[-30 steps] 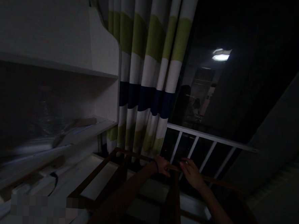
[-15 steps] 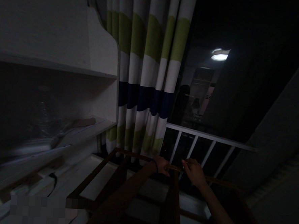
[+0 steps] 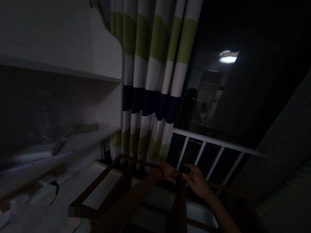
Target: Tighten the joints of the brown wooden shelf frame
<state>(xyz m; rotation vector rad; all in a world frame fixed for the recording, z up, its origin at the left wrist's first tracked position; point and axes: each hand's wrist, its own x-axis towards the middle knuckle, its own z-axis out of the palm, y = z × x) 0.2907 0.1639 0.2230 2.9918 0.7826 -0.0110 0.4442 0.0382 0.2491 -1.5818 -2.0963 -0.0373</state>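
Observation:
The room is very dark. A brown wooden frame (image 3: 98, 183) with several bars stands below me. My left hand (image 3: 168, 173), with a dark band on the wrist, is closed over the frame's far top rail. My right hand (image 3: 196, 180) lies on the same rail just to the right, fingers stretched out and pointing left toward the left hand. Both hands sit close together near where a central upright bar (image 3: 179, 213) meets the rail.
A striped white, green and navy curtain (image 3: 150, 74) hangs behind the frame. A white railing (image 3: 217, 143) crosses a dark window with a reflected ceiling light (image 3: 228, 57). White shelves (image 3: 55, 71) stand at the left, holding clear plastic and a wooden piece.
My right hand has slid a little to the left along the rail and its fingers have stretched out. The left hand has stayed in place.

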